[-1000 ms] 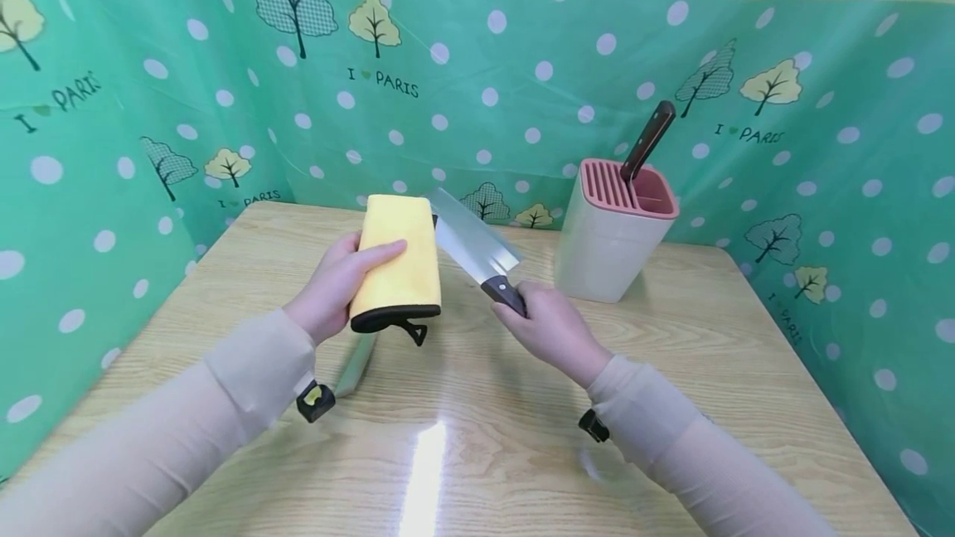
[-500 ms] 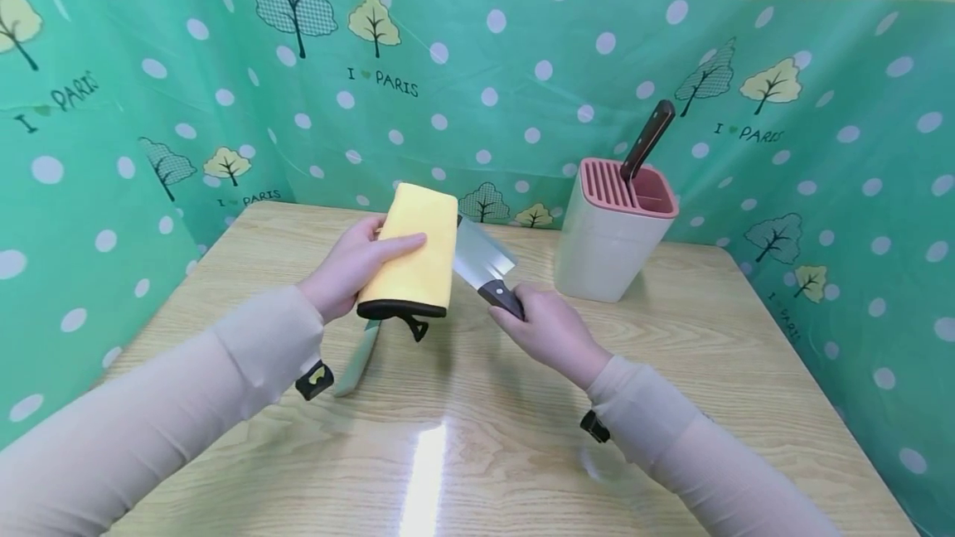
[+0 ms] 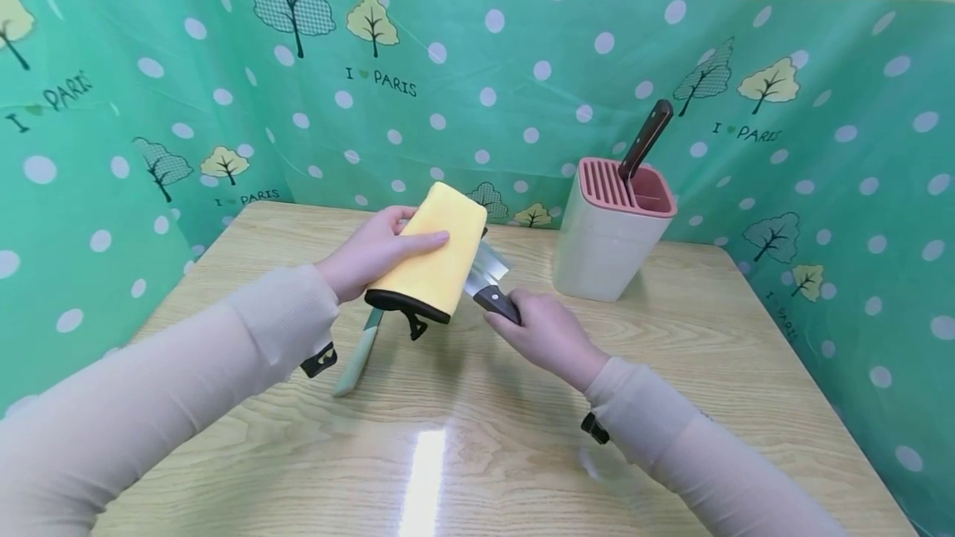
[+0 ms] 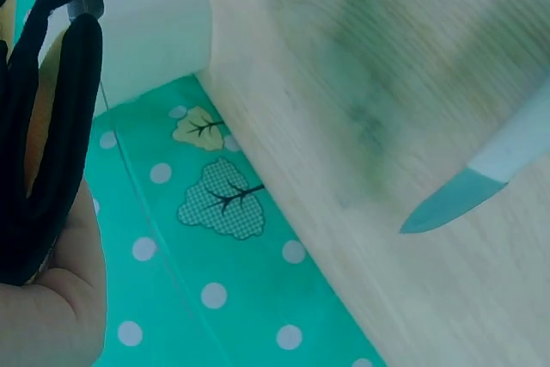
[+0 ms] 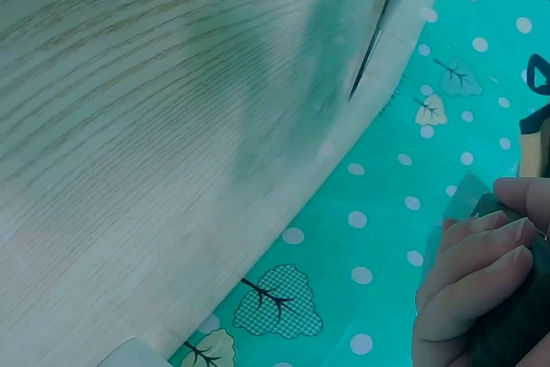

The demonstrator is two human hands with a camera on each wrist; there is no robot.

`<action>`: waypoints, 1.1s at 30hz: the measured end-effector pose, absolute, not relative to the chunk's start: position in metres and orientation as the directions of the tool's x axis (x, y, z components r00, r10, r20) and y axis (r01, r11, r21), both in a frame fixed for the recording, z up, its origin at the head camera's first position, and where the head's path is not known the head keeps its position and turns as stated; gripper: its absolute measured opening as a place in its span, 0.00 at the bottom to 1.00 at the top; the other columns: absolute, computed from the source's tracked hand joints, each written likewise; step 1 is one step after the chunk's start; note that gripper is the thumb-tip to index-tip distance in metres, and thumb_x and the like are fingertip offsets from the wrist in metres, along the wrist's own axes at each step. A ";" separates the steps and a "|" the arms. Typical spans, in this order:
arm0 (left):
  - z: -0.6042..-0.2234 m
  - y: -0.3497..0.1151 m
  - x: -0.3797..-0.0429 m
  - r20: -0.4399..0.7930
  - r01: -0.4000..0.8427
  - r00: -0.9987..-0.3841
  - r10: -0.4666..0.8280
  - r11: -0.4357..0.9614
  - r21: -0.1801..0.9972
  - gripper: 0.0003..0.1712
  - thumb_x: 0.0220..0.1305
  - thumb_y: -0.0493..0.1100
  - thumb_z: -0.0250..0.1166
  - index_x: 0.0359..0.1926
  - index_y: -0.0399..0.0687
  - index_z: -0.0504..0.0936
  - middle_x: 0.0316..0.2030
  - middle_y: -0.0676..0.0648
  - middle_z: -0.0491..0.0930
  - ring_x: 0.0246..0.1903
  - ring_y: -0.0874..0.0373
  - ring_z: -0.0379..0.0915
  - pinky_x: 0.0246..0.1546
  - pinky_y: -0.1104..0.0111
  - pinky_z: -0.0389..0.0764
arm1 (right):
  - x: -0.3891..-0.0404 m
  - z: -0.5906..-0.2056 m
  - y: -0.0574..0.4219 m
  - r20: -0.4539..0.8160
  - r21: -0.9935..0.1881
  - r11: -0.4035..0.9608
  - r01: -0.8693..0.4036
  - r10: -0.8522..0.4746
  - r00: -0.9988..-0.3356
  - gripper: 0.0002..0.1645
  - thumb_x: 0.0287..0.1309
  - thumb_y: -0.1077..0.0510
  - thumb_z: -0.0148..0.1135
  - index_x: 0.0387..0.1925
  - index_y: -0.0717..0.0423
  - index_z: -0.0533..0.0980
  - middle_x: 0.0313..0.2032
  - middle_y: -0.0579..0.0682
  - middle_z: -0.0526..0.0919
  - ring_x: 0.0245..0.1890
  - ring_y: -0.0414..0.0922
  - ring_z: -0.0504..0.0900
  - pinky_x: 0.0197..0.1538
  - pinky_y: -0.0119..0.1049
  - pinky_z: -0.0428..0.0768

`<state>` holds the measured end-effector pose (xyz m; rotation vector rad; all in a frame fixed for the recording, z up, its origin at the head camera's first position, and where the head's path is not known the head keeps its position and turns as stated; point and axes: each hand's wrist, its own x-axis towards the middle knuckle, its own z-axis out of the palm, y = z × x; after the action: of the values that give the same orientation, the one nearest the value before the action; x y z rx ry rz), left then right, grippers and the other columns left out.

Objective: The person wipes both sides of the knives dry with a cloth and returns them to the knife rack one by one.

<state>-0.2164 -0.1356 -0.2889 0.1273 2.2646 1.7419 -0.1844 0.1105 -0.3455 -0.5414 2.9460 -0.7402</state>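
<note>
The work is judged to be under way rather than finished. A folded yellow cloth (image 3: 433, 251) is held above the middle of the worktop (image 3: 716, 338), pinched in the grip of the left hand (image 3: 376, 253), with the thumb laid across its face. The cleaver (image 3: 492, 297) is held just right of the cloth; its handle is wrapped by the curled fingers of the right hand (image 3: 550, 336). Most of the blade is hidden behind the cloth, so it cannot be told whether the two are touching, or how much of the steel has been gone over.

One dark-handled knife (image 3: 646, 139) is already lodged in the white-and-pink holder (image 3: 603, 259), which is stood by the far edge, toward the far right corner. A green knife (image 3: 361, 361) is laid flat nearer the left edge, pointed toward the far edge and touched by neither hand. The cleaver and the green knife both lie outside the holder; whether either is meant for it cannot be judged.
</note>
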 end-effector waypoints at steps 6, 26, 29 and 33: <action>-0.284 -0.127 -0.219 -0.199 -0.110 -0.946 0.255 0.324 0.940 0.42 0.66 0.55 0.66 0.71 0.44 0.57 0.46 0.39 0.81 0.30 0.54 0.85 0.34 0.61 0.86 | -0.182 -0.346 0.108 0.022 -0.478 0.817 -0.322 -0.355 -0.934 0.19 0.65 0.43 0.61 0.28 0.52 0.74 0.20 0.46 0.75 0.17 0.42 0.71 0.22 0.34 0.69; -0.293 -0.108 -0.234 -0.216 -0.051 -0.913 0.345 0.428 0.902 0.38 0.65 0.55 0.66 0.72 0.62 0.62 0.45 0.39 0.79 0.30 0.51 0.82 0.30 0.60 0.85 | -0.178 -0.347 0.106 0.041 -0.456 0.819 -0.347 -0.370 -0.928 0.20 0.64 0.42 0.61 0.24 0.51 0.72 0.18 0.46 0.73 0.17 0.42 0.70 0.21 0.33 0.67; -0.294 -0.107 -0.236 -0.199 -0.008 -0.924 0.326 0.505 0.863 0.40 0.63 0.57 0.67 0.73 0.60 0.62 0.42 0.40 0.78 0.29 0.53 0.80 0.29 0.63 0.84 | -0.177 -0.348 0.106 0.053 -0.453 0.817 -0.357 -0.375 -0.926 0.20 0.65 0.42 0.61 0.24 0.50 0.72 0.18 0.45 0.73 0.17 0.42 0.70 0.21 0.33 0.67; -0.292 -0.103 -0.236 -0.177 0.048 -0.935 0.308 0.603 0.796 0.42 0.61 0.59 0.68 0.73 0.60 0.62 0.40 0.41 0.79 0.28 0.54 0.79 0.29 0.65 0.83 | -0.177 -0.348 0.107 0.061 -0.456 0.812 -0.364 -0.379 -0.923 0.20 0.65 0.42 0.61 0.24 0.51 0.72 0.18 0.45 0.73 0.17 0.41 0.70 0.21 0.33 0.67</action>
<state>-0.2358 -0.1033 -0.2923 0.2893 2.5358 1.2468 -0.1766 0.1067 -0.3479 -0.6064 2.9595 -0.7350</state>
